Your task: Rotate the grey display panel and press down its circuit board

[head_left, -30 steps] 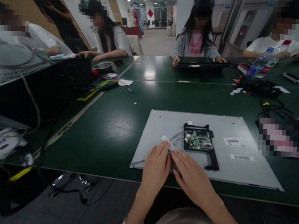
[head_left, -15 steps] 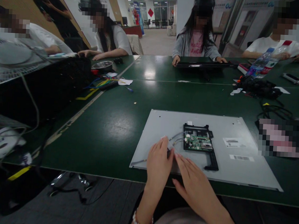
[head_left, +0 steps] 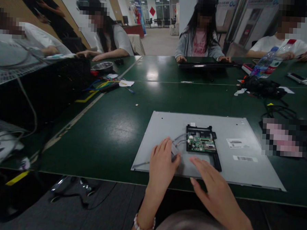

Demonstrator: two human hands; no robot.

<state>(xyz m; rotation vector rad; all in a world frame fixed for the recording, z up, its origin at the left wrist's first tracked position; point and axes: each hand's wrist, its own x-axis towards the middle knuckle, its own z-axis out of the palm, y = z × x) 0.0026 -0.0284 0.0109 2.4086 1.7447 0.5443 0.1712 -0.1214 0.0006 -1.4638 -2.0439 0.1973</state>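
Observation:
A flat grey metal display panel (head_left: 245, 168) lies back side up near the table's front edge. Mounted on it is a black plastic bracket (head_left: 218, 162) with a green circuit board (head_left: 200, 144). Thin grey cables (head_left: 181, 138) run left from the board to a small grey piece (head_left: 174, 149), which looks like tape or a tab. My left hand (head_left: 163, 163), curled over the panel, has this piece between fingers and thumb; its fingertips partly hide the cables. My right hand (head_left: 213, 183) hovers over the panel's front edge, fingers stretched out, thumb apart, holding nothing.
Across the green table (head_left: 111, 126), a person handles a dark flat screen (head_left: 207, 65); others sit at both sides. Bottles (head_left: 265, 62) and black cables (head_left: 265, 88) are at the right, with a blurred pink item (head_left: 282, 137). A black case (head_left: 41, 95) stands left, near coloured wires (head_left: 100, 86).
My right hand has drawn away to the right from the left hand and the grey piece. The left hand stays at the cables. The view has shifted slightly.

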